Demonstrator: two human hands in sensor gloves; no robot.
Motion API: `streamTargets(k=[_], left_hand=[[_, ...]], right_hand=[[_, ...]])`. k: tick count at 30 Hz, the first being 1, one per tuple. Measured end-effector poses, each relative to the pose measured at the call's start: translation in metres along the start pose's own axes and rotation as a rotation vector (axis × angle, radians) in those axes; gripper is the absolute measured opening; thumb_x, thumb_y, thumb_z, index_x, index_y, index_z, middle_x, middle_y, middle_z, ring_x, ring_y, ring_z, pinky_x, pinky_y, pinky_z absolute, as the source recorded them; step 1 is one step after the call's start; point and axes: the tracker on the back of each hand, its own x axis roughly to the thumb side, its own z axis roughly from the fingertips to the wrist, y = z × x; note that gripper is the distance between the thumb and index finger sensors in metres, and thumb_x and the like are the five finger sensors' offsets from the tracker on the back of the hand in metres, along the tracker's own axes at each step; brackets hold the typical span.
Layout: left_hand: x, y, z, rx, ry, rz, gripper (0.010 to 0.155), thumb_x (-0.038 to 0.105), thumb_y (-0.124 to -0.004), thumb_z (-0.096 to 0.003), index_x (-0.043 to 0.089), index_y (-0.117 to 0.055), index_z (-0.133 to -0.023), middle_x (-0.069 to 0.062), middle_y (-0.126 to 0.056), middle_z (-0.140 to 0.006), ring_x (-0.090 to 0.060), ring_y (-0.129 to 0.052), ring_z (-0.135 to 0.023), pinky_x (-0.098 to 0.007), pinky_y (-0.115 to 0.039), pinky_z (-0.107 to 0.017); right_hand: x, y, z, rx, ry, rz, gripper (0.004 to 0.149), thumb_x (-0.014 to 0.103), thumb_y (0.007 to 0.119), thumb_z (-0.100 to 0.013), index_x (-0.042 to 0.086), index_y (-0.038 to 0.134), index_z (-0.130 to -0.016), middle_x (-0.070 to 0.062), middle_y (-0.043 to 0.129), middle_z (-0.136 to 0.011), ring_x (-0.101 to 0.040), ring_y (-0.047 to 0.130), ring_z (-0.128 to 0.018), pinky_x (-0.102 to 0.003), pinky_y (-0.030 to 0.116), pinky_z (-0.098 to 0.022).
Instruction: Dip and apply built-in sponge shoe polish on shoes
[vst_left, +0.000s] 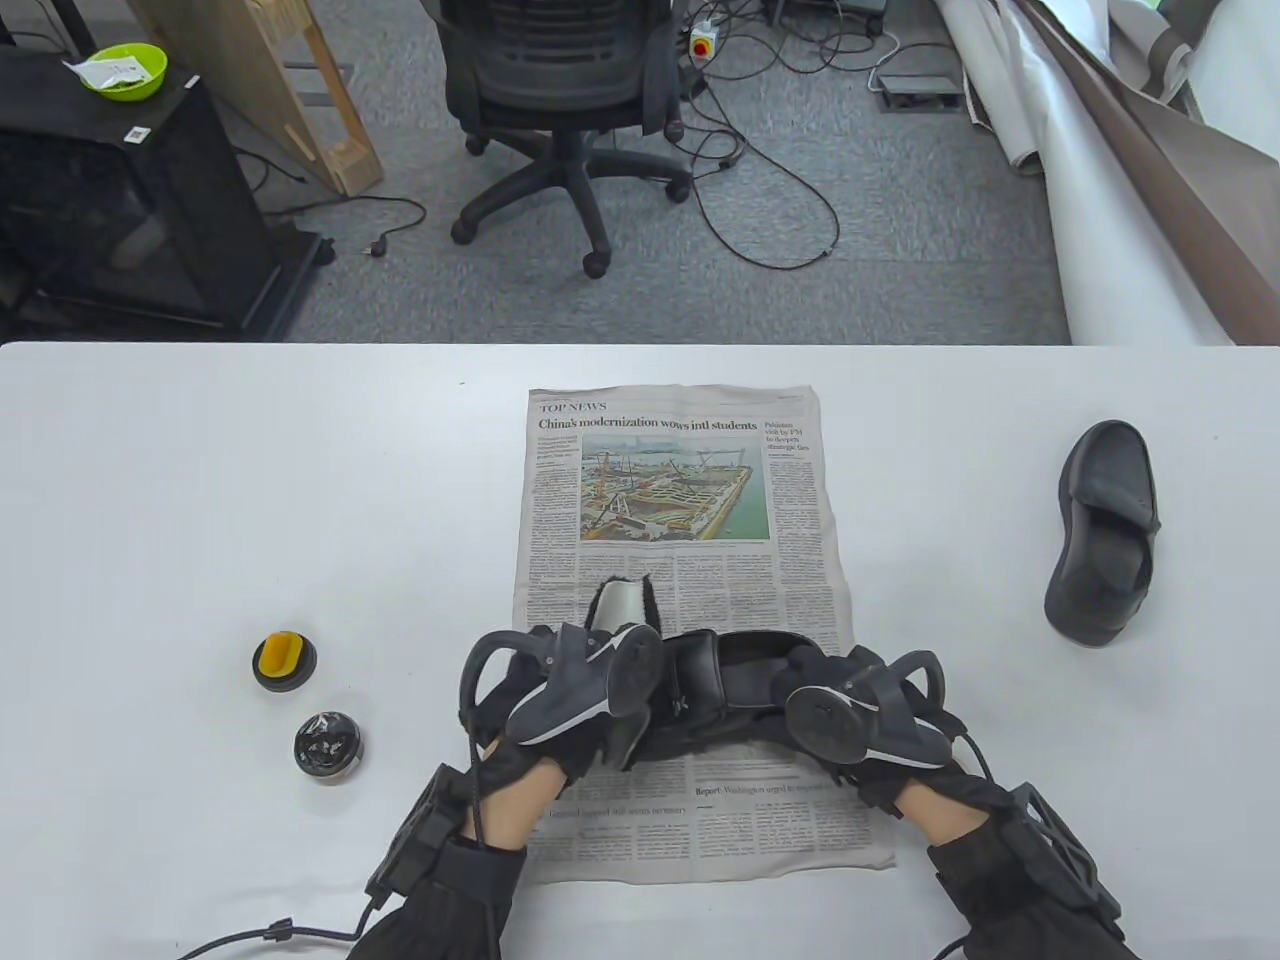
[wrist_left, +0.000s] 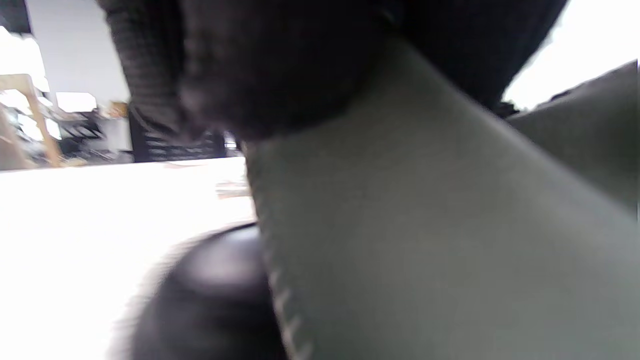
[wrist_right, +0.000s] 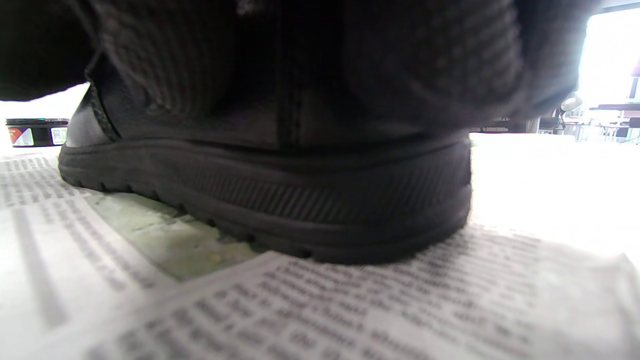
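Both your hands are on the black shoe (vst_left: 735, 670) lying across the newspaper (vst_left: 680, 480)

Your left hand (vst_left: 575, 700) sits at the shoe's toe end, though the tracker hides the fingers and I cannot tell their grip; your right hand (vst_left: 850, 715) wraps the heel, fingers (wrist_right: 450, 65) curled over the upper while the sole rests flat on the print. Left of the paper, well apart from the shoe, the polish lid with yellow sponge (vst_left: 284, 660) and the open polish tin (vst_left: 327, 745) stand on the white table (vst_left: 200, 480); a second shoe (vst_left: 1105, 530) lies far right
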Motion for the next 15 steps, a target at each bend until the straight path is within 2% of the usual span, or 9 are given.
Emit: streamTargets(k=[2, 5, 6, 9, 15], left_hand=[[0.015, -0.004, -0.001, -0.006, -0.032, 0.07, 0.053, 0.047, -0.093, -0.0391, 0.028, -0.082, -0.088, 0.008, -0.105, -0.049, -0.004, -0.1, -0.013, -0.039, -0.091, -0.049], [0.027, -0.009, -0.001, -0.017, 0.012, 0.042, 0.055, 0.048, -0.094, -0.0371, 0.025, -0.08, -0.086, 0.009, -0.104, -0.049, -0.003, -0.1, -0.012, -0.038, -0.091, -0.048], [0.027, -0.011, -0.002, -0.02, 0.031, 0.024, 0.056, 0.048, -0.094, -0.0363, 0.025, -0.081, -0.085, 0.009, -0.104, -0.048, -0.002, -0.1, -0.011, -0.038, -0.092, -0.048], [0.02, -0.018, -0.003, -0.144, 0.104, 0.07, 0.055, 0.049, -0.092, -0.0369, 0.024, -0.079, -0.085, 0.009, -0.103, -0.05, -0.002, -0.101, -0.012, -0.038, -0.092, -0.047], [0.009, -0.018, -0.005, -0.252, 0.126, -0.017, 0.055, 0.048, -0.092, -0.0374, 0.025, -0.078, -0.085, 0.006, -0.103, -0.052, -0.003, -0.101, -0.014, -0.039, -0.091, -0.049]], right_hand=[[0.0, 0.0, 0.0, 0.0, -0.002, -0.001, 0.043, 0.059, 0.08, -0.031, 0.027, 0.09, -0.058, -0.001, 0.087, -0.065, -0.01, 0.096, -0.021, -0.038, 0.088, -0.043], [0.0, 0.0, 0.0, 0.002, -0.004, -0.002, 0.043, 0.059, 0.081, -0.031, 0.027, 0.09, -0.058, -0.001, 0.087, -0.065, -0.01, 0.096, -0.021, -0.038, 0.088, -0.043], [0.0, 0.0, 0.0, 0.002, -0.005, -0.002, 0.043, 0.059, 0.081, -0.031, 0.027, 0.09, -0.058, -0.001, 0.087, -0.064, -0.01, 0.096, -0.021, -0.038, 0.088, -0.043], [0.0, 0.0, 0.0, 0.003, -0.007, -0.004, 0.043, 0.059, 0.081, -0.031, 0.027, 0.09, -0.058, -0.001, 0.087, -0.064, -0.01, 0.096, -0.021, -0.038, 0.088, -0.043], [0.0, 0.0, 0.0, 0.002, -0.002, 0.001, 0.043, 0.059, 0.08, -0.031, 0.027, 0.09, -0.058, -0.001, 0.087, -0.065, -0.01, 0.096, -0.021, -0.038, 0.088, -0.043]])
